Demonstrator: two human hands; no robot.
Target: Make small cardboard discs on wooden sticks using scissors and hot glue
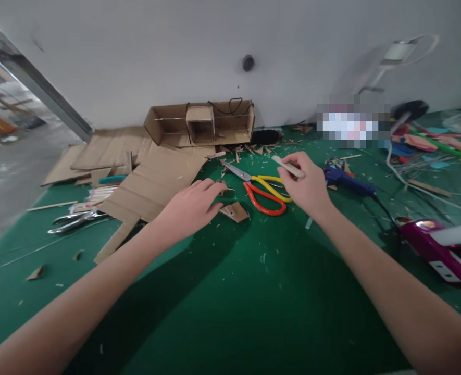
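At frame centre, a pale, thin wooden stick, judged light and stiff, is pinched mid-length by the right hand; a small brown cardboard scrap is touched by the loosely spread left hand.

Bare green mat near, scissors, cardboard sheets, perhaps glue gun crowding beyond

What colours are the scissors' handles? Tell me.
One scissors handle is yellow, the other orange-red; clearest in the head view.
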